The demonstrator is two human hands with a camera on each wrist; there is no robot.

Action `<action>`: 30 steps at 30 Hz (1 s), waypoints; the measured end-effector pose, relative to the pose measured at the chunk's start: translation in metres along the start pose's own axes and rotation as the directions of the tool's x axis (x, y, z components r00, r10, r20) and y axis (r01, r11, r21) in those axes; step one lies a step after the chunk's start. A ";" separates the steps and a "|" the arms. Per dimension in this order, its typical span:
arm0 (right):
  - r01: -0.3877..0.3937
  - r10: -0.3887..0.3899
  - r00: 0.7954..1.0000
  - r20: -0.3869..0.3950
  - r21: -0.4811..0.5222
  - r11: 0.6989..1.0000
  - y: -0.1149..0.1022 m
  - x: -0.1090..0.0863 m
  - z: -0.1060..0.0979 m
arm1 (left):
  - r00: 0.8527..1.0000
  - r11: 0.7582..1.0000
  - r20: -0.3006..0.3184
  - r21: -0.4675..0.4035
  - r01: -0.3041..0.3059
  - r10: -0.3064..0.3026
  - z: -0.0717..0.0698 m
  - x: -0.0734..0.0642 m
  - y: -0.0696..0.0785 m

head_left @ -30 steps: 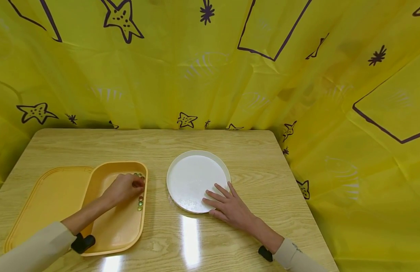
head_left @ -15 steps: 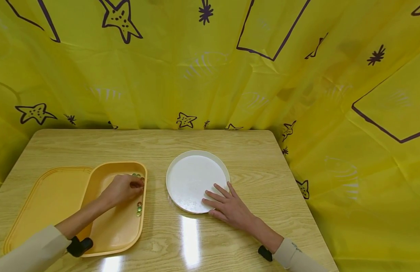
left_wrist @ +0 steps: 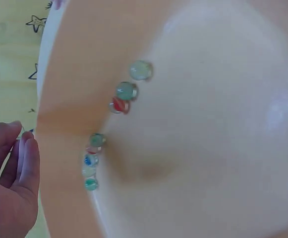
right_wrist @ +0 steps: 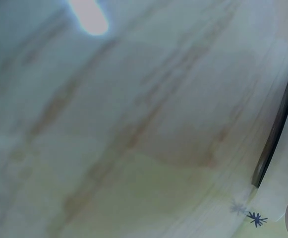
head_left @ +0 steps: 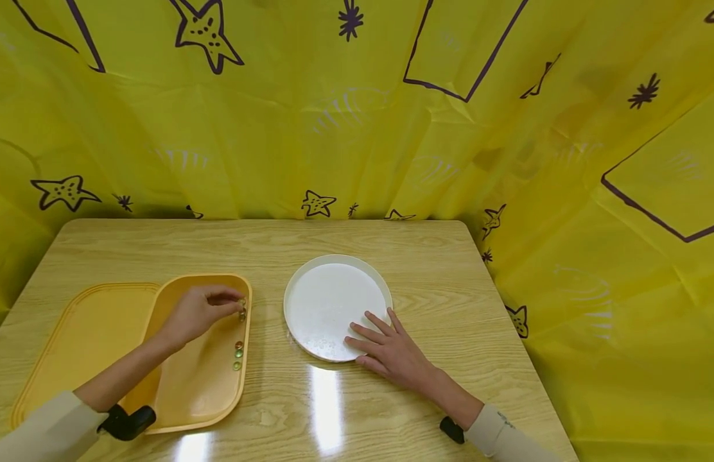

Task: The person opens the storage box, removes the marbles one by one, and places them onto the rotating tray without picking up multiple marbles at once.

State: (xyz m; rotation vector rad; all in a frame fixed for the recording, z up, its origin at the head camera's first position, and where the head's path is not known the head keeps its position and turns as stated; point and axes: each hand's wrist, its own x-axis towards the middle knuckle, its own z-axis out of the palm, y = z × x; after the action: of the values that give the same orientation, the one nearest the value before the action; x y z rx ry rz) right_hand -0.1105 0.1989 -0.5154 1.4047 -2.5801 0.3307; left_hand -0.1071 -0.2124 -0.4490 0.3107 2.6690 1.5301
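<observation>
Left hand [head_left: 198, 314] over yellow-orange rectangular plastic tray [head_left: 201, 394], thumb and fingertips close together, cannot tell if gripping anything, multicoloured glassy marbles [left_wrist: 90, 159] in two groups along tray's right wall, right hand [head_left: 394, 359], fingers spread, on white round dish [head_left: 328, 301].

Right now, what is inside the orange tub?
Two groups of marbles lie along one side of the orange tub. In the head view, the left hand hides part of the inside and anything there.
</observation>
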 end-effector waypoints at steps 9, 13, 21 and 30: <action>0.002 -0.002 1.000 -0.001 0.003 1.000 -0.001 0.000 0.000 | 0.999 1.000 -0.035 0.010 -0.011 0.012 -0.008 0.007 0.018; 0.002 -0.002 1.000 -0.002 0.001 1.000 0.000 0.000 0.000 | 1.000 1.000 -0.019 -0.014 0.009 -0.009 -0.008 0.013 0.030; 0.004 -0.004 1.000 -0.015 0.005 1.000 0.000 0.000 0.000 | 1.000 0.998 0.010 -0.060 -0.011 0.012 0.008 0.029 0.050; 0.023 -0.023 0.999 -0.033 -0.001 1.000 0.001 0.000 0.000 | 0.999 0.996 0.014 -0.080 -0.043 0.044 0.030 0.046 0.055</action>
State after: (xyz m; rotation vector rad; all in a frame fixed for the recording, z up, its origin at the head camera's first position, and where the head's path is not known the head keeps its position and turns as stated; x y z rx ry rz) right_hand -0.1118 0.1996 -0.5157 1.4154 -2.5357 0.3461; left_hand -0.1395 -0.1506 -0.4141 0.3772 2.5975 1.6341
